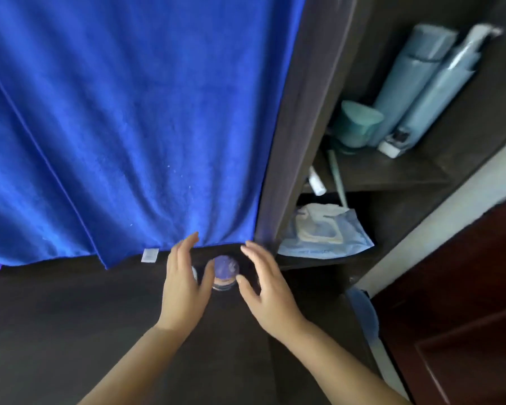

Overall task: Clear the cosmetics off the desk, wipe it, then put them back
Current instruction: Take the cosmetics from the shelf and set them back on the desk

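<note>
A small cosmetic jar with a purple lid (225, 271) stands on the dark desk (70, 317) at its back edge, just below the hanging blue towel. My left hand (184, 282) is to the jar's left, fingers spread, thumb near the lid. My right hand (263, 282) is to the jar's right, fingers spread, thumb close to the jar's side. Neither hand clearly grips the jar. Another small item is partly hidden behind my left hand.
A large blue towel (129, 127) hangs over the back of the desk. Dark shelves at the right hold pale blue bottles (415, 83), a teal jar (354, 124), a white tube (316, 182) and a wipes pack (324, 232). A reddish door (465, 317) is at far right.
</note>
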